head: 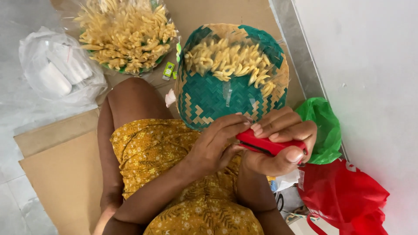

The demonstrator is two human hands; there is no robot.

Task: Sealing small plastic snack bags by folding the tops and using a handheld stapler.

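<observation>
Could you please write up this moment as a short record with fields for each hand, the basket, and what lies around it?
Right hand: wrapped around a red stapler, thumb on its end.
Left hand: fingers touching the stapler's near end and the basket's edge.
Woven basket: green and tan, tilted on the lap, holding pale yellow snack pieces under clear film.
Second basket: on the floor beyond the knee, wrapped in clear plastic.
Surroundings: clear bag of white rolls, green bag, red bag, cardboard sheet.

two woven baskets [217, 98] [126, 35] of pale snacks, one red stapler [270, 146], three plastic bags [61, 69] [324, 126] [344, 196]
</observation>
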